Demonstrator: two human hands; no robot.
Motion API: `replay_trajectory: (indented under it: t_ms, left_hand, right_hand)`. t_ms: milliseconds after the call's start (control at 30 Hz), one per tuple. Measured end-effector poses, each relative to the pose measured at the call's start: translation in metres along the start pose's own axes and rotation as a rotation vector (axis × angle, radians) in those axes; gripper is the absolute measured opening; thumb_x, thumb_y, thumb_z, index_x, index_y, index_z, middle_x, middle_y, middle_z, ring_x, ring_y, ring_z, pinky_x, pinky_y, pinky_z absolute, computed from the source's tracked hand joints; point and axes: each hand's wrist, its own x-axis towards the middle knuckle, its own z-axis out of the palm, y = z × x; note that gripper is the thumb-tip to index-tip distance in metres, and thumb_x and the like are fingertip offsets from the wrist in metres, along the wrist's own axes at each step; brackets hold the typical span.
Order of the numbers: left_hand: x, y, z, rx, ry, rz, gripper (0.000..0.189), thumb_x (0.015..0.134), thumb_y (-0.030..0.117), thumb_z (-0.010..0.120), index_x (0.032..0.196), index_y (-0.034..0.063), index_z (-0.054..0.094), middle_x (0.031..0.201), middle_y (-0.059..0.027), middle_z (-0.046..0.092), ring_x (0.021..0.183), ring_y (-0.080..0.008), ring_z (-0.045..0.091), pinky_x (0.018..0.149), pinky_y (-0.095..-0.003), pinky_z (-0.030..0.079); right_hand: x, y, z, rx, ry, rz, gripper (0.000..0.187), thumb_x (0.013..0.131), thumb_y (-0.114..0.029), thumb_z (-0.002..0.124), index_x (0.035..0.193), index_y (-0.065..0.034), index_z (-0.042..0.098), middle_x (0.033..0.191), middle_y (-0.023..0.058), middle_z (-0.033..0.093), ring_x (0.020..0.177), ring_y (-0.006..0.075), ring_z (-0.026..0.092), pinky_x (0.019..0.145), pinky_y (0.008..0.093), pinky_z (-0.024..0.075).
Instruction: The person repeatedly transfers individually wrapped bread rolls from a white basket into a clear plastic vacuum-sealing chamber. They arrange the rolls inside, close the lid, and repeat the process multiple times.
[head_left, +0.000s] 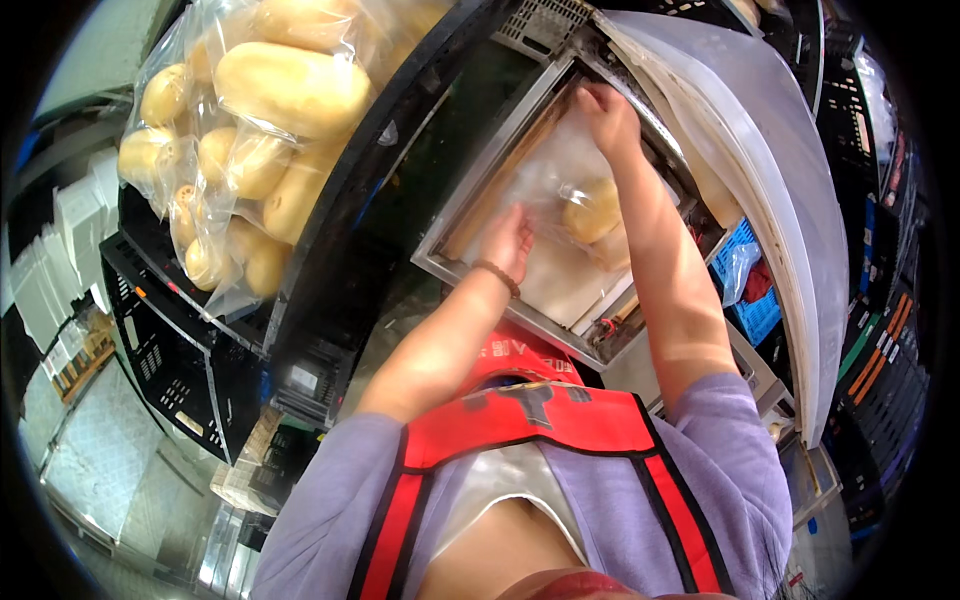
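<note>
Before me is a metal-framed wrapping tray (495, 159) with a pale flat surface inside. On it lies a piece of lotus root (592, 211) in clear plastic, partly behind my right forearm. My right hand (609, 120) is at the far end of the tray, its fingers closed on the upper edge of the clear plastic film (551, 154). Nearer to me, my left hand (508, 238) rests at the left side of the film with its fingers loosely apart; whether it touches the film is not plain. A beaded bracelet is on the left wrist.
Bagged lotus roots (292, 90) are heaped at the upper left beside a black crate rim. Black plastic crates (169, 345) stand lower left. A translucent white tub wall (787, 187) curves along the right, beside a blue basket (757, 311) holding something red. More crates line the far right.
</note>
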Motion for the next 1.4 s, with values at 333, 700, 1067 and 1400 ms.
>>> replay_trajectory:
  t_ms: [333, 700, 1067, 1400]
  left_hand:
    - [0.006, 0.013, 0.018, 0.078, 0.103, 0.037, 0.036, 0.095, 0.035, 0.050, 0.115, 0.0060, 0.055, 0.112, -0.0055, 0.060, 0.104, -0.0163, 0.054, 0.087, -0.0287, 0.038]
    - [0.005, 0.025, 0.038, 0.058, 0.148, -0.029, 0.052, 0.098, 0.044, 0.035, 0.127, 0.0035, 0.046, 0.133, -0.0087, 0.049, 0.120, -0.0186, 0.046, 0.101, -0.0312, 0.030]
    - [-0.067, 0.080, 0.029, 0.332, 0.144, -0.061, 0.042, 0.090, 0.040, 0.055, 0.117, 0.0073, 0.052, 0.113, -0.0046, 0.056, 0.100, -0.0164, 0.054, 0.084, -0.0314, 0.041]
    - [-0.163, 0.219, 0.141, 1.400, -0.084, 1.508, 0.033, 0.085, 0.015, 0.064, 0.113, 0.0008, 0.057, 0.111, -0.0117, 0.058, 0.102, -0.0235, 0.055, 0.090, -0.0341, 0.043]
  right_hand:
    - [-0.007, 0.019, -0.013, 0.023, -0.259, 0.221, 0.041, 0.084, -0.039, 0.061, 0.072, -0.0003, 0.065, 0.056, 0.0073, 0.058, 0.052, 0.0176, 0.052, 0.055, 0.0304, 0.0433]
    - [0.013, 0.007, 0.005, -0.122, -0.173, 0.246, 0.041, 0.084, -0.040, 0.061, 0.073, -0.0014, 0.067, 0.062, 0.0105, 0.063, 0.059, 0.0214, 0.059, 0.062, 0.0335, 0.0462]
    - [-0.209, -0.111, -0.183, 0.065, -0.880, 0.275, 0.036, 0.086, -0.024, 0.058, 0.116, -0.0035, 0.056, 0.110, 0.0183, 0.059, 0.102, 0.0278, 0.057, 0.088, 0.0364, 0.0441]
    - [-0.164, -0.192, -0.440, 0.164, -0.218, -0.244, 0.024, 0.086, -0.029, 0.059, 0.084, -0.0048, 0.065, 0.074, 0.0052, 0.061, 0.063, 0.0106, 0.058, 0.057, 0.0247, 0.0463]
